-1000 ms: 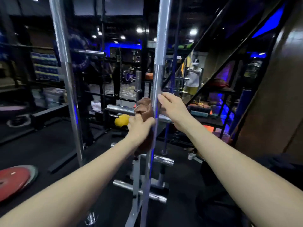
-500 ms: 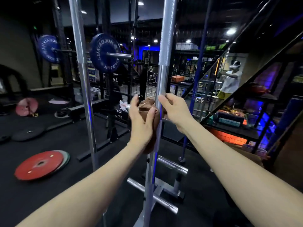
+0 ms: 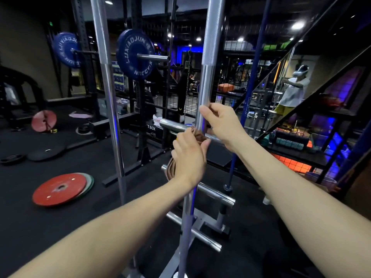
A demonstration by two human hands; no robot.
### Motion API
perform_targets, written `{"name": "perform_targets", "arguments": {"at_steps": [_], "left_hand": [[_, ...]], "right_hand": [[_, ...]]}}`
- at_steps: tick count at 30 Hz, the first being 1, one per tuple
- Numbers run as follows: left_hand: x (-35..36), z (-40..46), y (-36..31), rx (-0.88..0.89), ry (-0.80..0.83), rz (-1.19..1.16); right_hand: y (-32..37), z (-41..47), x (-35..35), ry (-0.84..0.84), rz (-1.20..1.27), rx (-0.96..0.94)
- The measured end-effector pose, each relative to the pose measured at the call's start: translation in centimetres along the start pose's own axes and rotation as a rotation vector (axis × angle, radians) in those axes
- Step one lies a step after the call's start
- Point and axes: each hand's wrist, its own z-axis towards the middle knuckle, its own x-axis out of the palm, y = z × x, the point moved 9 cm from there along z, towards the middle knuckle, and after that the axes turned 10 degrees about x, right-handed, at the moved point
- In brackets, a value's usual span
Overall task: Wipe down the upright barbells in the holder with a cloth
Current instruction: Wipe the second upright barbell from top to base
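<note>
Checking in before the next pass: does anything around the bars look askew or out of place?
Weight plates lie loose on the floor: a red stack and black ones. The barbell being wiped leans slightly, with the right hand steadying it.

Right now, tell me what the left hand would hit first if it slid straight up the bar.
Probably the right hand, which grips the same upright barbell just above the left hand and its brown cloth. Little bare bar separates them, though depth is hard to judge.

Dim gym, blue glow, wide-angle edge distortion.
</note>
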Motion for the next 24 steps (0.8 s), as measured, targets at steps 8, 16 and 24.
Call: {"name": "perform_targets", "arguments": {"at_steps": [8, 16, 24], "left_hand": [[1.4, -2.5, 1.4, 0.071, -0.078, 0.049], [-0.5, 0.0, -0.1, 0.059, -0.120, -0.025], [2.9, -4.5, 3.7, 0.027, -0.020, 0.002]], "right_hand": [[-0.6, 0.0, 0.6, 0.027, -0.017, -0.007], [0.0, -0.4, 0.1, -0.013, -0.073, -0.029], [-0.1, -0.5, 1.1, 0.025, -0.042, 0.014]]}}
